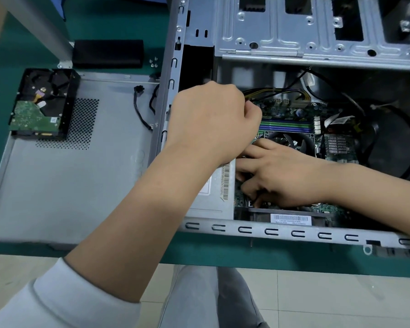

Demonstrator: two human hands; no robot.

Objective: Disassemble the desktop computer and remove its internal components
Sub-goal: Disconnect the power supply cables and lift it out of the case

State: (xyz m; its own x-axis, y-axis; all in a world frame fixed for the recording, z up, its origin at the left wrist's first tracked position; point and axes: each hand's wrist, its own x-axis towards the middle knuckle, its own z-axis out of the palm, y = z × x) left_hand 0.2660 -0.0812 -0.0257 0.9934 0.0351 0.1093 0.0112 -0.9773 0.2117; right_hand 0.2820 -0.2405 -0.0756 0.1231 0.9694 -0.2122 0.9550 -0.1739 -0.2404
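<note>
The open desktop case (270, 231) lies on its side on a green table. Inside it are the green motherboard (285, 110), the CPU fan (296, 141) and a grey power supply (214, 202) with barcode labels. My left hand (211, 119) is curled in a fist at the board's upper left corner and grips the yellow-and-black power cable bundle (270, 91) where it meets the board. My right hand (287, 176) rests on the lower part of the board with its fingers spread and pressing down. What lies under either hand is hidden.
The removed side panel (69, 183) lies left of the case, with a hard drive (43, 105) on it, circuit side up, and a loose black cable (140, 110). Several screws (154, 62) and a black pad (108, 53) sit behind it. The metal drive cage (294, 34) spans the case's far side.
</note>
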